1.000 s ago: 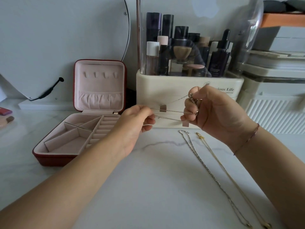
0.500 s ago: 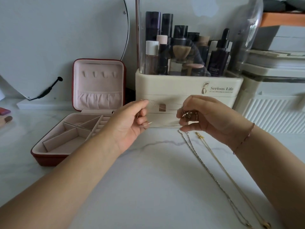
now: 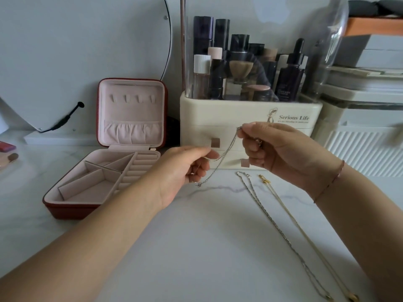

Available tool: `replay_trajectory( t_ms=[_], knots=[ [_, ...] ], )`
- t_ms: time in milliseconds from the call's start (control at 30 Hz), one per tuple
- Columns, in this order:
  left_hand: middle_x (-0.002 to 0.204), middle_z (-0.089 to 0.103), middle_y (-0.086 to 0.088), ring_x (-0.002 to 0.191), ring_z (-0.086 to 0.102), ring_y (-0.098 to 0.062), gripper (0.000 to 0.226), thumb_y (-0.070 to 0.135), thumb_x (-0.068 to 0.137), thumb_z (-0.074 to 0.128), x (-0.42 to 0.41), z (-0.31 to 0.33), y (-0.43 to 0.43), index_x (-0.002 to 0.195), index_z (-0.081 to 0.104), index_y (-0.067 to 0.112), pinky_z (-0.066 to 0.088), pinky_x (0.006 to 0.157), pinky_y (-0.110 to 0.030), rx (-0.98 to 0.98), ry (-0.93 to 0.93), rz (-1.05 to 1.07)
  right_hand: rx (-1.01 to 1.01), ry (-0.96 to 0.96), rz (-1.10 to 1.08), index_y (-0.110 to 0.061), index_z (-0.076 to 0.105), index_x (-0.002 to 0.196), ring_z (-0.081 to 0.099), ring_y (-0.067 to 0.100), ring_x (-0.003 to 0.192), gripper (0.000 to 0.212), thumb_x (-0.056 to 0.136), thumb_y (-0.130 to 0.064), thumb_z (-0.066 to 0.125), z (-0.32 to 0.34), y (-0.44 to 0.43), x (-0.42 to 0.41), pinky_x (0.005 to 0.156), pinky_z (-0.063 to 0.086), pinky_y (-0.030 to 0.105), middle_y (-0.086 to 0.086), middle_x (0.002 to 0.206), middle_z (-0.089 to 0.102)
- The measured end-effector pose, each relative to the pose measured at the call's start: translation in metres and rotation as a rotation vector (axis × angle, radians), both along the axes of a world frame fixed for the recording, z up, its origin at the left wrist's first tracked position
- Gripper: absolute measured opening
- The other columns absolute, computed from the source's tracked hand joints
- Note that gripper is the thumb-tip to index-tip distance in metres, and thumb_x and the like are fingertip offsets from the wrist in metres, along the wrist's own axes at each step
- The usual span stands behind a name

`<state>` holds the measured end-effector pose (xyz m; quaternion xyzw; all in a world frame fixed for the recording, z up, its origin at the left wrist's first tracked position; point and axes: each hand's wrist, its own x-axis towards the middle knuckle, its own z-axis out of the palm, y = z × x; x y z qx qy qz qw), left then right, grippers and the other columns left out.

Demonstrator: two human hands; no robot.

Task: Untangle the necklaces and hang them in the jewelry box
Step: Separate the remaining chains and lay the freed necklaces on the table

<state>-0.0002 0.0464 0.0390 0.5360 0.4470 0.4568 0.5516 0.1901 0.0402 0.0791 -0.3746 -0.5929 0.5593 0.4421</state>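
Over counter (image 3: 196, 247), mid-frame: held chain (image 3: 225, 152), thin and silver, off the surface, strung between both hands.
Chain axis: diagonal. High end is at the right hand (image 3: 277, 149), low end runs down-left past the left hand (image 3: 183, 171). A small clasp hangs free at the low tip, below the left fingers.
Left grip: thumb and forefinger pinch the held chain partway along; other fingers are curled underneath.
Right grip: fingertips closed on the chain's top end. Something small and metallic is bunched inside the curled fingers, can't tell what.
Silver necklace (image 3: 272, 221): flat on the counter, laid out long, running from near the organizer (image 3: 239, 114) toward the near-right corner.
Gold necklace (image 3: 305, 233): just beside it on the right, roughly parallel.
Jewelry box (image 3: 72, 211): open, left of the hands, lid upright with a row of hooks (image 3: 132, 98).
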Motion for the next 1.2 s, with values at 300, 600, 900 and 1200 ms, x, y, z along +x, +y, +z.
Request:
replay_trajectory(
  t_ms=[300,600,900,1200],
  knots=[
    [0.093,0.074,0.006,0.094,0.062,-0.012,0.021,0.026,0.086,0.061,0.002,0.000,-0.004,0.071,0.076,0.024,0.044,0.088,-0.031,0.105,0.099,0.003,0.081,-0.184,0.024,-0.010,0.076,0.090,0.037,0.009,0.060,0.026,0.080,-0.028,0.061,-0.005,-0.002,-0.004,0.066,0.037,0.024,0.000,0.066,0.044],
    [0.074,0.069,-0.002,0.075,0.065,-0.012,0.013,0.018,0.088,0.060,0.002,0.001,-0.007,0.092,0.072,0.013,0.049,0.077,-0.026,0.103,-0.014,-0.103,0.278,-0.429,-0.169,-0.020,0.075,0.089,0.046,0.017,0.065,0.018,0.091,-0.012,0.060,-0.006,-0.003,-0.007,0.071,0.044,0.031,0.005,0.067,0.055],
    [0.092,0.075,-0.009,0.083,0.066,-0.012,0.016,0.022,0.079,0.069,0.002,0.002,-0.007,0.093,0.073,0.015,0.050,0.088,-0.030,0.092,0.049,-0.061,0.444,-0.448,-0.359,-0.017,0.072,0.085,0.052,0.004,0.060,0.009,0.087,-0.010,0.066,-0.006,-0.003,-0.009,0.065,0.051,0.023,0.003,0.070,0.066],
    [0.082,0.072,0.005,0.081,0.065,-0.007,0.027,0.038,0.061,0.071,0.005,0.003,-0.010,0.085,0.076,0.025,0.047,0.077,-0.024,0.132,0.020,-0.083,0.400,-0.402,-0.209,-0.028,0.076,0.082,0.052,0.010,0.063,0.012,0.086,-0.019,0.068,-0.008,-0.005,-0.013,0.081,0.052,0.048,0.008,0.085,0.073]
  ],
)
